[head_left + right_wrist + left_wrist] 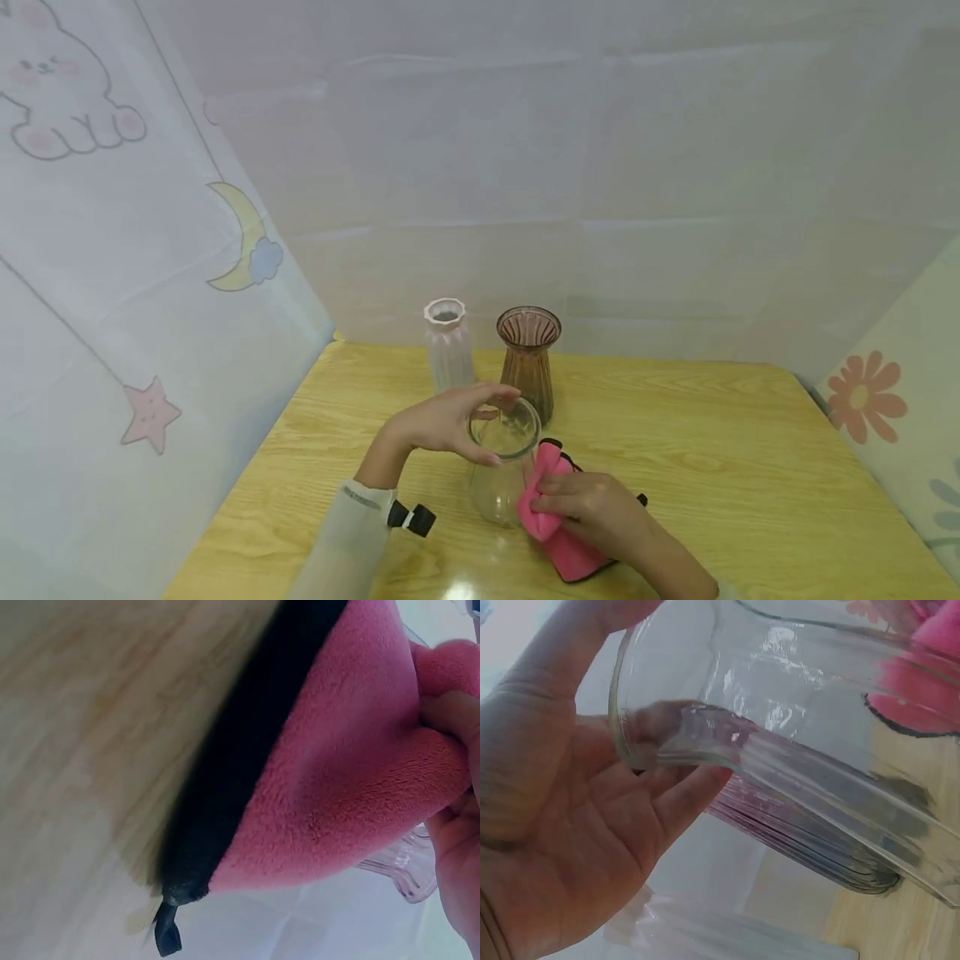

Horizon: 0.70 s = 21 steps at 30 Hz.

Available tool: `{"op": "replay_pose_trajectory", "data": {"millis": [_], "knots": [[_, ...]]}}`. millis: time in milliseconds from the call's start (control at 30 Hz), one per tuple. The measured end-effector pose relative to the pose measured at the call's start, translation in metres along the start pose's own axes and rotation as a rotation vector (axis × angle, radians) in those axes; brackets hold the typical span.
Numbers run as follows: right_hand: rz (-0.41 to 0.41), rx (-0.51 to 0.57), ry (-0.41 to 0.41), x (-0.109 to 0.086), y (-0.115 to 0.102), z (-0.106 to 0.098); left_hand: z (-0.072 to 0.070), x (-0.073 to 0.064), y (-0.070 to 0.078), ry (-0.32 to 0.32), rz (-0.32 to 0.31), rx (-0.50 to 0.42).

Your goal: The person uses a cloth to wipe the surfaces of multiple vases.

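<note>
A clear glass vase [497, 493] stands upright on the wooden table. My left hand [448, 423] grips it by the rim, thumb on the near side and fingers on the far side; the left wrist view shows the fingers [694, 799] curved round the glass neck. In my right hand [600, 510] a pink cloth [573, 557] with a black edge is bunched. The right hand presses the cloth against the right side of the vase. In the right wrist view the cloth [337, 772] hangs in a fold from the pinching fingers, its black hanging loop toward the table.
Close behind the clear vase stands a ribbed purple-brown glass vase [528, 375]. A pale pink-white vase [450, 358] is to its left, partly behind my left hand. The wooden table [697, 450] reaches back to a pale hanging sheet [637, 167].
</note>
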State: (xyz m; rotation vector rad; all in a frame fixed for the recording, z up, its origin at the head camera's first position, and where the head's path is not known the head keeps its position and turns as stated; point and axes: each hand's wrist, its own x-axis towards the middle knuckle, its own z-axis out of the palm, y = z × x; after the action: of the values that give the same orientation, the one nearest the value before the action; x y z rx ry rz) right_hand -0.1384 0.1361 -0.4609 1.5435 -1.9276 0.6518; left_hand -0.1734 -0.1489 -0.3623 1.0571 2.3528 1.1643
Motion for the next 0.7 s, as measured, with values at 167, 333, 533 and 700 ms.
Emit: {"op": "replay_pose_trajectory", "data": {"millis": [167, 333, 533, 700], "knots": [[0.033, -0.017, -0.018, -0.001, 0.0, -0.007, 0.004, -0.002, -0.005, 0.041, 0.019, -0.048], [-0.005, -0.041, 0.173, 0.011, 0.001, -0.019, 0.018, -0.015, -0.003, 0.204, -0.05, -0.029], [-0.07, -0.063, 0.305, 0.029, 0.006, -0.021, 0.035, -0.021, 0.007, 0.32, -0.119, -0.016], [-0.064, -0.027, 0.32, 0.032, 0.006, -0.014, 0.038, -0.019, 0.011, 0.369, -0.133, 0.048]]}}
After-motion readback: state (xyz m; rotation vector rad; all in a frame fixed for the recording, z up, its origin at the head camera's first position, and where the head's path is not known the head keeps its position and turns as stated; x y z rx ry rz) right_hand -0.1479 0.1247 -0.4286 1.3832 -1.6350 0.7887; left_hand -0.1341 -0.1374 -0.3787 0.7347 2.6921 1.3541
